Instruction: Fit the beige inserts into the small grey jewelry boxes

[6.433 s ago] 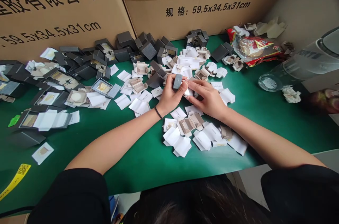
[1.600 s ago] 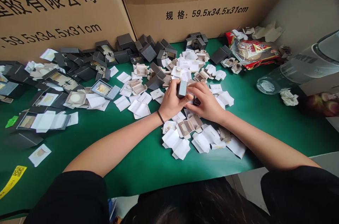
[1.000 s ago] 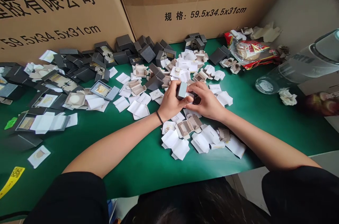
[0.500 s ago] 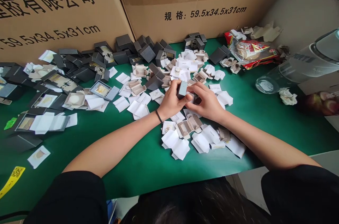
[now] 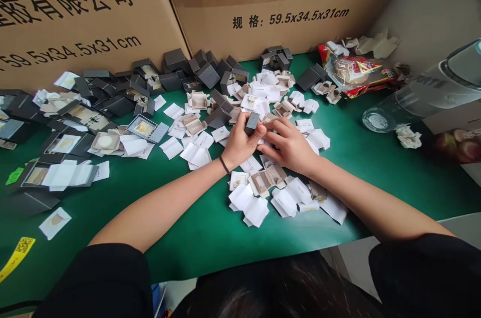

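My left hand is closed around a small dark grey box, its thumb lying across the near side. Part of the box is hidden by the fingers. My right hand is close beside it, fingers bent and tips meeting the left thumb area. What those right fingertips hold, if anything, is hidden. Below both hands lie white folded papers and an opened brown-grey cardboard insert. A heap of similar papers and inserts spreads beyond them.
Many dark boxes, some open, cover the back and left of the green table. Two large cartons stand behind. At right are a red snack packet, a clear bottle on its side and crumpled tissue.
The box in my left hand has moved slightly left and tipped. The right hand has shifted a little left, and the dark item seen between its fingers no longer shows.
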### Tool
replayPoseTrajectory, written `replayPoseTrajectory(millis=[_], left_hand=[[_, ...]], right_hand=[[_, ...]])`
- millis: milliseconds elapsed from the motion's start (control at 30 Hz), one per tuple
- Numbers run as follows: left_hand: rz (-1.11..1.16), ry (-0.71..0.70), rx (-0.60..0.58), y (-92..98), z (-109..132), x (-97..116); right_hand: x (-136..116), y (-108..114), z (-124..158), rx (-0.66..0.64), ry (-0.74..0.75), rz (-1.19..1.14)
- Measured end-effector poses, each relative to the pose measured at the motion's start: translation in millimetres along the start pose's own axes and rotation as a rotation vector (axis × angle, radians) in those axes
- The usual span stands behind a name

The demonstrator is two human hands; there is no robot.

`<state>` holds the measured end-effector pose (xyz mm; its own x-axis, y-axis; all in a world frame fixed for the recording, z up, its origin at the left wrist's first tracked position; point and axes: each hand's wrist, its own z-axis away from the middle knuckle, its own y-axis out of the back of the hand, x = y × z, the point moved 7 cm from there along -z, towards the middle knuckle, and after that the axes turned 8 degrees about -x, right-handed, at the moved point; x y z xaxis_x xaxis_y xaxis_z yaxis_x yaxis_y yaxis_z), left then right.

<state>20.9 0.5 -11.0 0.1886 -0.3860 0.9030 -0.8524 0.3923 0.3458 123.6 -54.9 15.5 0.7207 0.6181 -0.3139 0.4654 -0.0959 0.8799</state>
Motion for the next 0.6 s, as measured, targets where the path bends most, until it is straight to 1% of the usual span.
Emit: replayPoseTrajectory(millis=[167,300,467,600], left_hand=[[-0.004,0.054,0.042,3.2,0.8,-5.2],[-0.007,0.035,0.037,2.8,1.3,-4.0],[0.035,-0.017,-0.004,1.0,-0.8,1.3],[0.037,-0.017,-0.023,0.9,-1.8,3.0]], right_hand=[[-1.9,-4.2,0.4,-0.035,0.062,0.000],[-2.3,-4.7,0.6,-0.031,0.080,-0.012],[1.8,-5.7,1.4,-0.029,0.037,0.040],[5.1,-6.1,3.0,-0.004,0.015,0.093]])
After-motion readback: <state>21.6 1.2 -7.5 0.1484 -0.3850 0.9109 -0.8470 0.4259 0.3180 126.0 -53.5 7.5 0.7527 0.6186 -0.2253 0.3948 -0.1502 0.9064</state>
